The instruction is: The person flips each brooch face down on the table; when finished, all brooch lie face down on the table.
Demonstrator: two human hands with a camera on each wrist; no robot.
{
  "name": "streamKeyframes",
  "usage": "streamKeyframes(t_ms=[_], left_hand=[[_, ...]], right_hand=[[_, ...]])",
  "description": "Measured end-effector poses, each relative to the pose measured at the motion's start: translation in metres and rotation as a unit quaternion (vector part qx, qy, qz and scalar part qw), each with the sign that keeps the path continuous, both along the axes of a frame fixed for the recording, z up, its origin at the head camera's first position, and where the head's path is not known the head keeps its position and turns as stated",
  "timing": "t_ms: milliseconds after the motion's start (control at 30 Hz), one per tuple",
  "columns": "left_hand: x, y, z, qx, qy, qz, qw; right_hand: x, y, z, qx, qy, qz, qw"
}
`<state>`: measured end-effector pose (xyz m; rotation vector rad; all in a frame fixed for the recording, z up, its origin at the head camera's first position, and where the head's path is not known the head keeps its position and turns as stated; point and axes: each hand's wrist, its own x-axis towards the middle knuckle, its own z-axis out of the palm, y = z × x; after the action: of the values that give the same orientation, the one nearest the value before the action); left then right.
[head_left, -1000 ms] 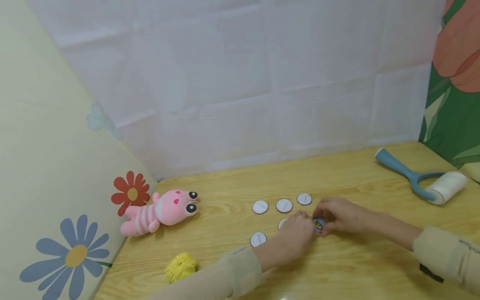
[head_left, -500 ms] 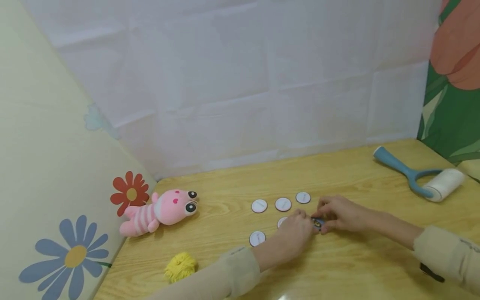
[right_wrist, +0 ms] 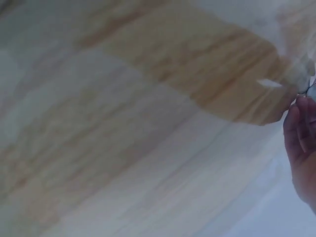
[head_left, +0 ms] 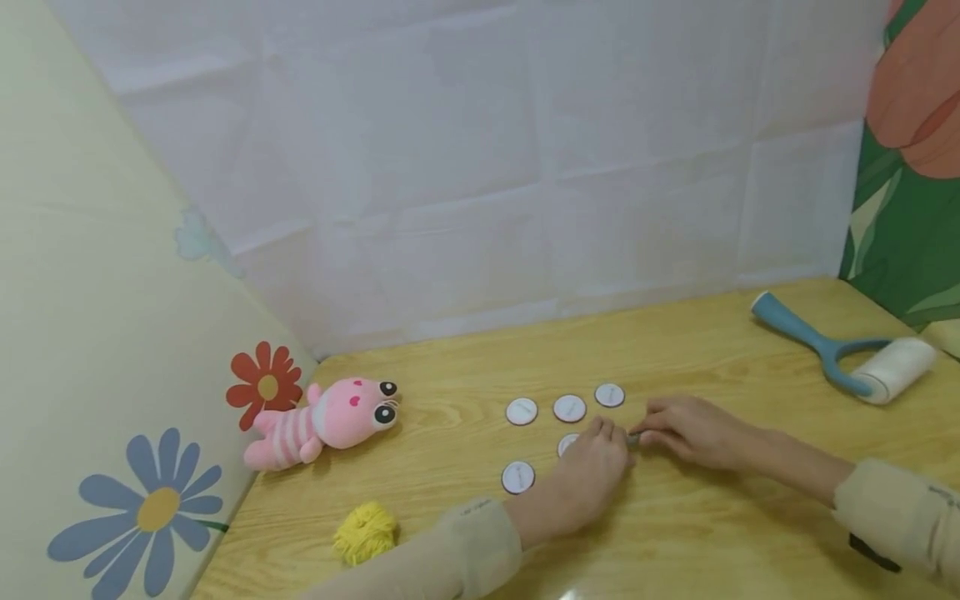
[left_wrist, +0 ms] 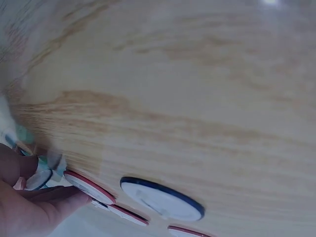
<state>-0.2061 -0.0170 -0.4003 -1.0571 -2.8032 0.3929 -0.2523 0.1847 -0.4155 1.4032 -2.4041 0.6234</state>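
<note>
In the head view my right hand (head_left: pixel 690 432) pinches a small round button badge (head_left: pixel 633 437) between thumb and fingers, its edge now towards the camera. From the other side, the curled fingers of my left hand (head_left: pixel 592 471) grip the same badge and cover part of it. The left wrist view shows its pale back and dark rim (left_wrist: pixel 40 179) between the fingers. Several more badges lie white side up: one at the upper left (head_left: pixel 521 411), one beside it (head_left: pixel 570 408), one at the upper right (head_left: pixel 610 395), one lower left (head_left: pixel 517 477), and one partly hidden behind the left hand (head_left: pixel 567 444).
A pink striped plush toy (head_left: pixel 322 423) lies on the left of the wooden table (head_left: pixel 450 533), with a ball of yellow yarn (head_left: pixel 364 533) nearer the front. At the right back lies a blue-handled lint roller (head_left: pixel 840 354). White cloth (head_left: pixel 450 167) hangs behind.
The badge between my hands has tilted, so its blue picture side has turned from view and only its edge shows. Both hands stay in nearly the same place.
</note>
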Motion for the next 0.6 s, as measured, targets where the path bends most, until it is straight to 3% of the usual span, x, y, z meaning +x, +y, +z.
streamKeyframes(t_ms=[233,367,600], left_hand=[[0.0006,-0.0005,0.0000,-0.050,0.043,-0.020,0.9976],[-0.0005,-0.0004,0.0005,-0.052,0.063,-0.028,0.9963],[-0.0013,0.0007,0.0007,-0.084,0.066,-0.054,0.9928]], right_hand=[[-0.0003,-0.0012,-0.0059,-0.023,0.022,-0.002,0.9995],[0.0004,-0.0011,-0.0057,-0.037,0.028,-0.007,0.9989],[0.0018,0.0005,-0.0080,-0.051,-0.009,-0.038,0.9979]])
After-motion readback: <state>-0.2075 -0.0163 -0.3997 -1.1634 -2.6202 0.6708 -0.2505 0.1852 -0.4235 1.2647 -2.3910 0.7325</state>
